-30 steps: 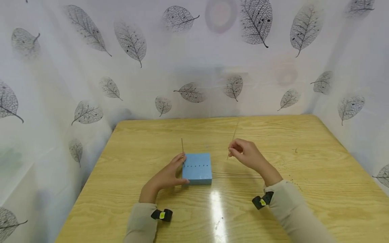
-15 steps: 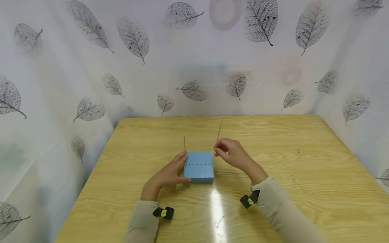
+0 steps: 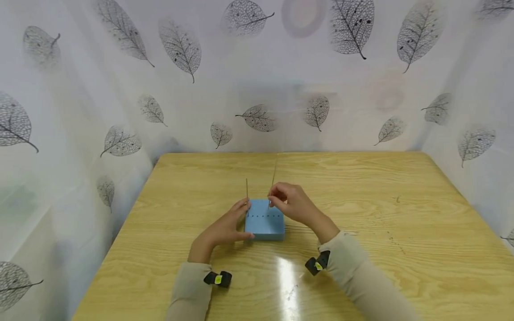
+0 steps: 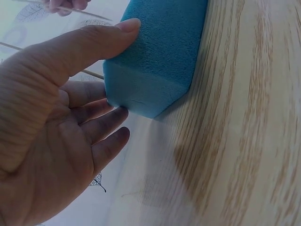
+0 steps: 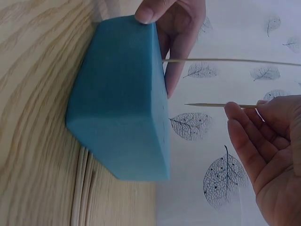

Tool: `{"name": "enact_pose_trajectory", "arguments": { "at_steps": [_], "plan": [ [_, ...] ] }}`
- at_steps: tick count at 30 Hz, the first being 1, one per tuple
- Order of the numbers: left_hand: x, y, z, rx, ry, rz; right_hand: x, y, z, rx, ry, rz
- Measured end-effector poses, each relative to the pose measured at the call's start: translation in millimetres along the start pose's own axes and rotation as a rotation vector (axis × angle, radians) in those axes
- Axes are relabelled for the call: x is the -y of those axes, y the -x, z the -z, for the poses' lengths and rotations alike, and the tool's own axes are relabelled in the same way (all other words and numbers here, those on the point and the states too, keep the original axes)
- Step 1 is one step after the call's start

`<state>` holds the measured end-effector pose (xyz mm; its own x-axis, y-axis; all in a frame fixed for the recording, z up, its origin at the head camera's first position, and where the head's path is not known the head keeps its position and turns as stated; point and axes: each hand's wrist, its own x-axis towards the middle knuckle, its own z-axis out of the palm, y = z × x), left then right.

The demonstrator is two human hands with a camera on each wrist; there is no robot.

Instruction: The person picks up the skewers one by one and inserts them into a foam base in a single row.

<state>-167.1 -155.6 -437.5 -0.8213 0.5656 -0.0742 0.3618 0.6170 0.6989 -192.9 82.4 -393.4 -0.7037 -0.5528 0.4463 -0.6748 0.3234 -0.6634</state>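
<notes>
A light blue foam block (image 3: 263,227) with a row of dark holes across its top lies on the table. My left hand (image 3: 224,226) holds it from the left, thumb on the near side (image 4: 89,47) and fingers along the left side. Upright in the leftmost part of the row stands a bamboo skewer (image 3: 246,188). My right hand (image 3: 295,204) pinches another bamboo skewer (image 5: 207,105) between thumb and fingertips. In the right wrist view its pointed end faces the block's holed top, with a gap between them. The held skewer's upper part rises above the hand.
Several more skewers (image 3: 301,228) lie on the wooden table (image 3: 180,196) just right of the block, partly under my right wrist. A white curtain (image 3: 277,58) with a leaf print stands behind the table and along its sides.
My right hand has moved left with its skewer, from right of the block to over its top. The left hand still holds the block. The head view has shifted slightly.
</notes>
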Motion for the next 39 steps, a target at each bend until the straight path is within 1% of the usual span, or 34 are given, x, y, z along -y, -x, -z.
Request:
{"name": "enact_pose_trajectory", "arguments": {
  "at_steps": [5,10,15,24,30,34,39],
  "plan": [
    [-0.7,0.4,0.2,0.006,0.053,-0.009,2.1,-4.8,-9.6,0.015,-0.021,0.018],
    [0.5,-0.3,-1.5,0.004,0.048,-0.019,2.9,-8.3,-17.1,0.031,-0.044,0.032],
    [-0.5,0.4,-1.3,0.009,0.052,-0.02,2.6,-10.2,-22.5,0.049,-0.054,0.023],
    [0.4,0.0,-1.3,0.012,0.063,-0.027,0.6,-11.7,-32.9,0.046,-0.051,0.036],
    [0.7,0.2,-0.3,0.013,0.05,-0.027,0.4,-13.3,-34.5,0.059,-0.037,0.022],
    [1.2,1.0,0.5,0.016,0.048,-0.024,-0.6,-14.0,-35.3,0.053,-0.035,0.029],
    [0.8,1.6,1.4,0.012,0.062,-0.022,-3.1,-14.4,-38.9,0.058,-0.044,0.029]
  ]
}}
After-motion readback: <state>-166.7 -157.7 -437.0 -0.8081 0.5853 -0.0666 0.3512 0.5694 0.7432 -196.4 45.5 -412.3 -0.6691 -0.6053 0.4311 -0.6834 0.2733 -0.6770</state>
